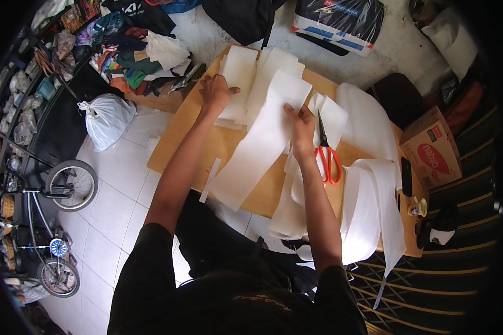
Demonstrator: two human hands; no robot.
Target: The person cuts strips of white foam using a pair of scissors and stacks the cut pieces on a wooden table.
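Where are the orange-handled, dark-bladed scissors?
Head view, right of centre: the scissors lie partly over thin white sheeting, just right of the person's right hand.

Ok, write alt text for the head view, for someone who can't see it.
A person's right hand touches the edge of a long white flexible strip over a tan wooden table, and the left hand rests on stacked cream strips. Black scissors with orange handles lie alongside.
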